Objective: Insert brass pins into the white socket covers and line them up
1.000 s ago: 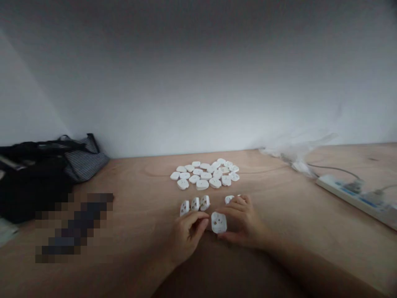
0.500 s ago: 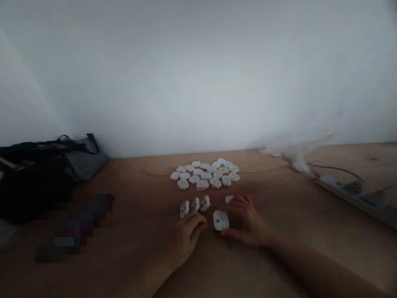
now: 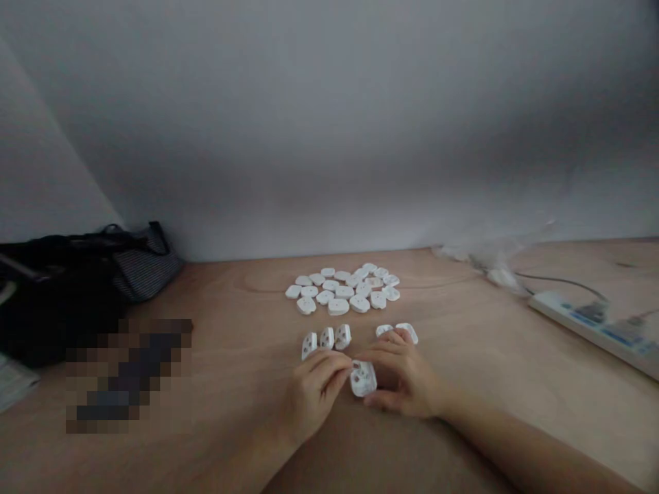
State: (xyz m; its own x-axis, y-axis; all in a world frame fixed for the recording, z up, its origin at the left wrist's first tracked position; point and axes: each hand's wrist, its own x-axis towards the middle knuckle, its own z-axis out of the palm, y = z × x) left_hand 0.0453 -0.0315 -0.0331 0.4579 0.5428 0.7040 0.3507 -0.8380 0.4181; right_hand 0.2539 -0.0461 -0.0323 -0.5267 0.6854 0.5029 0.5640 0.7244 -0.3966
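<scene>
A white plastic housing (image 3: 363,379) with its inner side showing is held by my right hand (image 3: 404,377), thumb at its lower edge and fingers along the top. My left hand (image 3: 319,387) is pinched at the housing's upper left edge; what its fingertips hold, if anything, is too small to make out. Three white plug pieces (image 3: 327,338) stand in a row just beyond my left hand. Two more white pieces (image 3: 407,333) lie behind my right fingers, partly hidden. Farther back, several white pieces (image 3: 338,307) lie in a cluster on the wooden table (image 3: 231,343).
At the left are a black bag (image 3: 62,295) and a blurred-out dark object (image 3: 139,370). A white power strip (image 3: 592,329) with plugs and a cable lies at the right, near a crumpled clear plastic bag (image 3: 499,271). A wall rises behind the table.
My left hand has moved right, up to the housing. The housing has shifted slightly down and left with my right hand. A second piece now shows behind my right fingers.
</scene>
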